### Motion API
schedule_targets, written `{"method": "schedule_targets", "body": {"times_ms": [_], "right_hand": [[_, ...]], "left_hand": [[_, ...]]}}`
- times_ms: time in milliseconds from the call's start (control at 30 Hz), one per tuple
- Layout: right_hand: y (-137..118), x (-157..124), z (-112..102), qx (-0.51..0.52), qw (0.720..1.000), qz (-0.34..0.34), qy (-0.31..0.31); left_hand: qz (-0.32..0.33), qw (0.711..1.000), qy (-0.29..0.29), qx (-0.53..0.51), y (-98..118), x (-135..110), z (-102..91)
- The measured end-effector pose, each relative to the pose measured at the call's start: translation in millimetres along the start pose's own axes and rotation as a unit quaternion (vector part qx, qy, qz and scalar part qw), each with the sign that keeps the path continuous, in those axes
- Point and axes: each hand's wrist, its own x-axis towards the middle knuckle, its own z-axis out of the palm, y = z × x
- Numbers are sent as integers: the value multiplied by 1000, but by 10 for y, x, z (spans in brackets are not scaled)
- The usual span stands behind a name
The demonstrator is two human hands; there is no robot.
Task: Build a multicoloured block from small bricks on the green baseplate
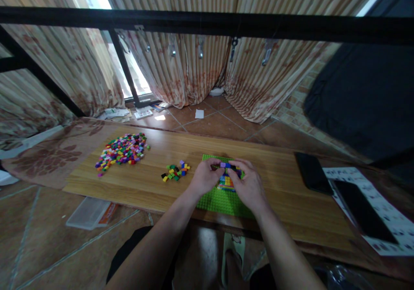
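Observation:
A green baseplate point(220, 201) lies on the wooden board in front of me. On it stands a small build of coloured bricks point(226, 181), partly hidden by my fingers. My left hand point(204, 178) and my right hand point(247, 186) meet above the build, fingers pinched together on a small purple and blue brick piece point(226, 165). A small cluster of loose bricks point(175, 171) lies just left of my left hand. A large pile of mixed coloured bricks point(121, 150) sits further left on the board.
Two dark phones point(312, 171) point(360, 210) lie at the right, one on a printed sheet point(388, 214). A clear plastic box point(89, 212) rests on the tiled floor below the board's point(155, 186) left edge. A black rail point(207, 23) crosses overhead; curtains hang behind.

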Motion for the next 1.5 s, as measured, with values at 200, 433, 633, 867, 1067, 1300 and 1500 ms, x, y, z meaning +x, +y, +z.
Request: {"method": "schedule_targets", "body": {"times_ms": [200, 433, 633, 867, 1067, 1300, 1500], "right_hand": [[-7, 12, 37, 3, 1000, 22, 3], [-29, 20, 65, -19, 999, 45, 8], [-25, 24, 78, -15, 998, 60, 16], [-28, 36, 82, -11, 997, 75, 19], [-31, 45, 82, -8, 996, 91, 5], [-40, 38, 114, -12, 997, 77, 18], [3, 22, 99, 56, 994, 86, 22]], "left_hand": [[8, 1000, 2, 12, -16, 0, 13], [7, 1000, 7, 24, 10, -17, 21], [16, 999, 5, 35, 3, -25, 18], [26, 999, 5, 44, -38, -10, 22], [25, 998, 9, 65, -30, -13, 21], [24, 996, 16, 89, 45, -49, 20], [23, 997, 11, 76, 43, -52, -21]]}}
